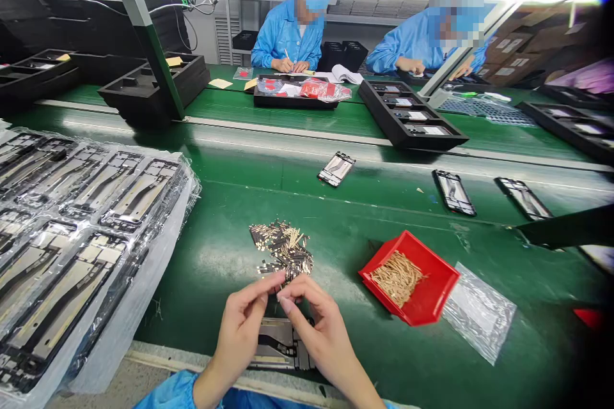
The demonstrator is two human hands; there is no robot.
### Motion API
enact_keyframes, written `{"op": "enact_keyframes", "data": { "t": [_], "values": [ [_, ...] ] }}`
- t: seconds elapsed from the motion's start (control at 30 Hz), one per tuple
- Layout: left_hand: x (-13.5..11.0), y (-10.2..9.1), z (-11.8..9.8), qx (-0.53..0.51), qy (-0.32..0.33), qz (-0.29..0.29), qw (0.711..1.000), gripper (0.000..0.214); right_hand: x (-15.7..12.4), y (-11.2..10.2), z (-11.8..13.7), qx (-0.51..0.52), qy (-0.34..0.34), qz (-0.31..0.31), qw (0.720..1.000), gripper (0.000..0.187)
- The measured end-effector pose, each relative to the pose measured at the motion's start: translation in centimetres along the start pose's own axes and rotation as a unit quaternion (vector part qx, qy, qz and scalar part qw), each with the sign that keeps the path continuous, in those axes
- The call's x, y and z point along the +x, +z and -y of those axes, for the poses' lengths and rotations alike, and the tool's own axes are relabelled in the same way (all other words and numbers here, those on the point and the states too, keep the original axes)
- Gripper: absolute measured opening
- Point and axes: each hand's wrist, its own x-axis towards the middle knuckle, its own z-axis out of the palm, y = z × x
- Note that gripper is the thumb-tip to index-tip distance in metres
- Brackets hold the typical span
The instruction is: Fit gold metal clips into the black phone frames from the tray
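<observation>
My left hand [242,326] and my right hand [314,326] meet fingertip to fingertip low in the middle. Both pinch one small dark and gold part [284,282], too small to name. Right under my hands a dark phone frame [278,345] lies flat on the green belt [336,217]. Just beyond my fingertips is a loose pile of small gold parts [283,246]. A red bin [411,278] with thin gold strips stands to the right of my right hand.
Plastic-wrapped trays of frames [71,230] fill the left. A clear bag [480,313] lies by the red bin. Three phone frames [336,169] [453,192] [524,198] lie further along the belt. Black trays [412,116] and two seated people in blue [288,35] are across it.
</observation>
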Motion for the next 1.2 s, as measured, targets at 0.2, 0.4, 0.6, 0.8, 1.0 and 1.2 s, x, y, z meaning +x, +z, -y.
{"op": "enact_keyframes", "data": {
  "t": [0.2,0.4,0.6,0.8,1.0,1.2],
  "values": [
    [-1.1,1.5,1.1,-0.082,-0.057,-0.009,0.995,0.054,-0.9,0.8,0.0,-0.089,-0.045,-0.021,0.995,0.018],
    [0.2,0.1,0.0,-0.083,-0.103,-0.118,0.984,0.062,-2.6,-7.5,-0.6,-0.312,-0.071,-0.242,0.916,0.013],
    [0.8,-1.1,0.9,0.013,-0.188,0.024,0.982,0.06,-4.5,-15.2,-1.0,-0.546,-0.014,-0.325,0.772,0.024],
    [0.3,1.2,1.3,0.058,-0.186,0.129,0.972,0.047,-5.2,-8.4,1.1,-0.401,-0.133,-0.1,0.901,0.029],
    [0.1,2.4,-0.4,0.196,-0.069,0.211,0.955,0.042,-4.5,-4.5,1.5,-0.383,-0.17,0.052,0.907,0.021],
    [-0.6,2.6,-0.7,0.311,0.028,0.246,0.918,0.04,-4.9,-6.3,-0.1,-0.405,-0.16,0.007,0.9,0.019]
  ]
}}
